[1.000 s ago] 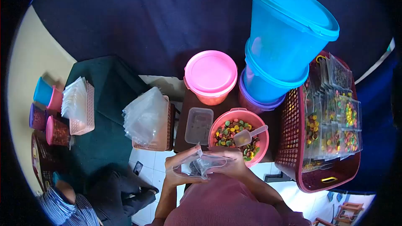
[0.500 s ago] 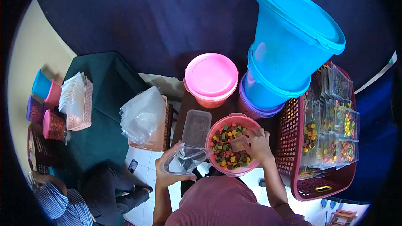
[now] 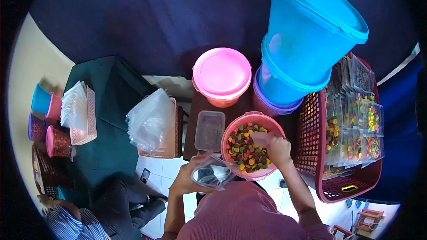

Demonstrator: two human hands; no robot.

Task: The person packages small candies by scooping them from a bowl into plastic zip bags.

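My left hand grips a clear plastic bag, its mouth spread wide beside the pink tub's near left edge. Small round pieces in green, yellow, red and brown fill much of the pink tub. Over the tub's right side, my right hand is closed around a small translucent pinkish scoop, whose blade lies against the pieces. A shallow clear plastic container stands just left of the tub.
Behind are a pink-lidded tub and stacked blue tubs. At right, a dark red basket holds filled packets. Leftward, clear bags lie in a pink basket. A seated person is at lower left.
My left hand and the bag have shifted right and slightly down, nearer the tub. My right hand has moved slightly with the scoop, which now sits farther back over the pieces.
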